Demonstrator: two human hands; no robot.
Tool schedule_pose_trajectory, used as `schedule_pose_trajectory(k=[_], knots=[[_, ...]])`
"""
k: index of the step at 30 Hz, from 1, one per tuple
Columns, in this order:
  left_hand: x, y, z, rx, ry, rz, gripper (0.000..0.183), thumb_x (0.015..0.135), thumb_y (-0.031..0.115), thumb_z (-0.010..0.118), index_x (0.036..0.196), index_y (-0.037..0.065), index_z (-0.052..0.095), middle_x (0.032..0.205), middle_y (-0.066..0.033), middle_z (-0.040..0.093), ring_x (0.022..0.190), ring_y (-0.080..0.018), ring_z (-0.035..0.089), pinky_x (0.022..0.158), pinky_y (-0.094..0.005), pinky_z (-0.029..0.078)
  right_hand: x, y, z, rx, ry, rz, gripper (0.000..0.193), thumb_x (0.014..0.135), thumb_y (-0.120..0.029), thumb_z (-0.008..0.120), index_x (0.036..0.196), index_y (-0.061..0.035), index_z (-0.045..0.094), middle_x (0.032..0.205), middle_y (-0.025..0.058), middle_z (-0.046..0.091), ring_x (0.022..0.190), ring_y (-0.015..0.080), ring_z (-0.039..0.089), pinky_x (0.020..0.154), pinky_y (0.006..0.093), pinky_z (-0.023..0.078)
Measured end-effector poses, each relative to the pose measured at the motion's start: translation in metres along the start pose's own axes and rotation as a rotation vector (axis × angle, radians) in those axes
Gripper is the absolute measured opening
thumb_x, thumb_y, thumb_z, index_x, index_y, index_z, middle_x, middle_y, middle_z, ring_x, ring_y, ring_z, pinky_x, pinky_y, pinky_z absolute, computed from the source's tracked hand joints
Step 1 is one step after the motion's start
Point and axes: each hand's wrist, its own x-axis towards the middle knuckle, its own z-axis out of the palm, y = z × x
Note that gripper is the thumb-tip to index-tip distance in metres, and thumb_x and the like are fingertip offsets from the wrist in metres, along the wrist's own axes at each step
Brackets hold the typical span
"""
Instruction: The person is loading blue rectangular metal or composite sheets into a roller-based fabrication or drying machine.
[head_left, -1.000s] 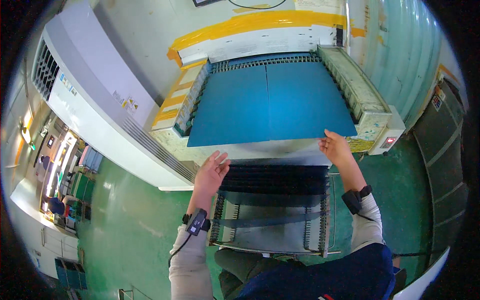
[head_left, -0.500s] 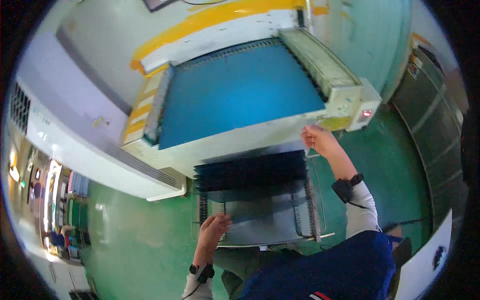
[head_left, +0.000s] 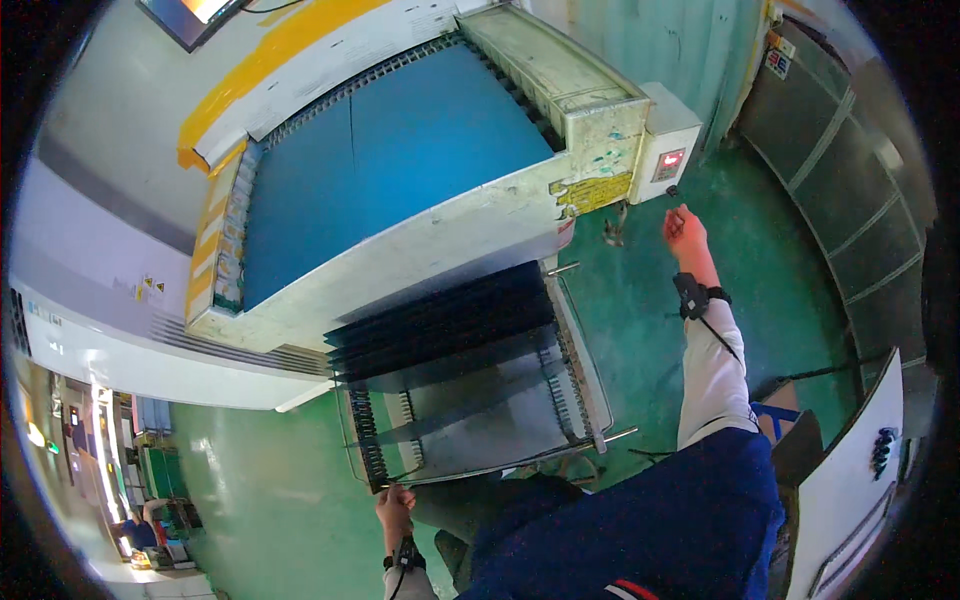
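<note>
My left hand (head_left: pixel 397 510) is at the near left corner of a metal slotted rack (head_left: pixel 582 400), its fingers closed around the end of the rack's rail. Several thin dark panels (head_left: pixel 450 315) stand tilted in the far half of the rack. My right hand (head_left: pixel 684 232) is raised with curled fingers and nothing visible in them. It hangs just below a small black knob (head_left: pixel 672 191) on the white control box (head_left: pixel 667 145), apart from it. Large blue panels (head_left: pixel 400 150) lie on the bed of the machine (head_left: pixel 400 258), with a thin dark seam between them.
Grey metal panels (head_left: pixel 840 150) lean at the right. A white board with a black handle (head_left: pixel 840 500) stands near my right side. Along the left runs a long white cabinet (head_left: pixel 150 350). The floor (head_left: pixel 270 480) is green. Far left, a person (head_left: pixel 140 530) is at work.
My right hand has moved right, from the machine's front edge to below the control box. My left hand has come down to the rack's corner. The view has shifted and turned.
</note>
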Motion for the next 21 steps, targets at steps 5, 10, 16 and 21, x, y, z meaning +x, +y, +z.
schedule_pose_trajectory(k=[5, 10, 16, 21], knots=[[-0.026, -0.013, 0.008, -0.341, -0.120, -0.173, 0.018, 0.095, 0.022, 0.057, 0.094, 0.004, 0.055, 0.080, -0.0111, 0.061, 0.068, -0.0268, 0.064, 0.056, -0.0377, 0.052, -0.015, 0.006, 0.025, -0.062, 0.139, -0.014, 0.017, 0.095, -0.025, 0.058, 0.094, -0.0082, 0.057, 0.076, 0.0054, 0.064, 0.064, 0.0157, 0.060, 0.053, 0.0291, 0.049], [-0.028, -0.041, 0.001, -0.411, -0.108, -0.148, 0.021, 0.096, 0.026, 0.055, 0.096, 0.006, 0.057, 0.083, -0.0090, 0.062, 0.070, -0.0227, 0.060, 0.059, -0.0363, 0.051, -0.002, 0.003, 0.034, 0.022, 0.014, -0.050, 0.021, 0.095, -0.031, 0.059, 0.094, -0.0093, 0.059, 0.077, 0.0031, 0.064, 0.062, 0.0141, 0.058, 0.055, 0.0273, 0.048], [-0.042, -0.062, -0.009, -0.004, -0.030, 0.015, 0.012, 0.093, 0.016, 0.057, 0.100, 0.007, 0.057, 0.091, -0.0090, 0.064, 0.077, -0.0217, 0.062, 0.061, -0.0305, 0.050, 0.006, -0.005, 0.030, 0.017, 0.062, -0.035, 0.027, 0.094, -0.032, 0.060, 0.099, -0.0058, 0.057, 0.079, 0.0072, 0.068, 0.060, 0.0158, 0.059, 0.052, 0.0309, 0.049], [-0.030, -0.075, -0.019, -0.445, -0.029, -0.153, 0.014, 0.096, 0.020, 0.054, 0.099, 0.007, 0.057, 0.090, -0.0097, 0.064, 0.074, -0.0224, 0.061, 0.057, -0.0316, 0.050, 0.014, -0.005, 0.033, 0.036, 0.099, -0.018, 0.023, 0.093, -0.026, 0.062, 0.096, -0.0035, 0.057, 0.080, 0.0095, 0.067, 0.061, 0.0167, 0.061, 0.053, 0.0306, 0.052]])
